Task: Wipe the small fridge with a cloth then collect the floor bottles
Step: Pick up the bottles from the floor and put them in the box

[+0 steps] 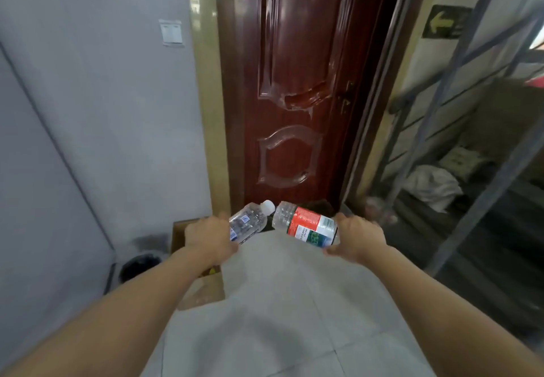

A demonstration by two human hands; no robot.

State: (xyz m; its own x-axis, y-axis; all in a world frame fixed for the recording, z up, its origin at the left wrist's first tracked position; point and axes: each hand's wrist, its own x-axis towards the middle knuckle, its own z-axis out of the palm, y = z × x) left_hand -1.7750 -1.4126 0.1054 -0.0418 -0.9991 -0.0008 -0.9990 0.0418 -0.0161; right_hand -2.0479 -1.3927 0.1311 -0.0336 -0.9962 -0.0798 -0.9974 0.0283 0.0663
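Observation:
My left hand [210, 237] grips a clear plastic bottle with a white cap and a blue-and-white label [250, 220], its cap tilted up and to the right. In my right hand [357, 237] is a second clear bottle with a red, white and green label [306, 223], held nearly level with its neck toward the first bottle. Both bottles are in the air above the pale tiled floor [279, 303], in front of a dark red door [294, 97]. No fridge or cloth is in view.
An open cardboard box [203, 288] stands on the floor below my left forearm. A dark round bin [138, 267] sits at the left wall. A light switch [171, 32] is on the grey wall. Metal shelving [471, 141] with bags stands at the right.

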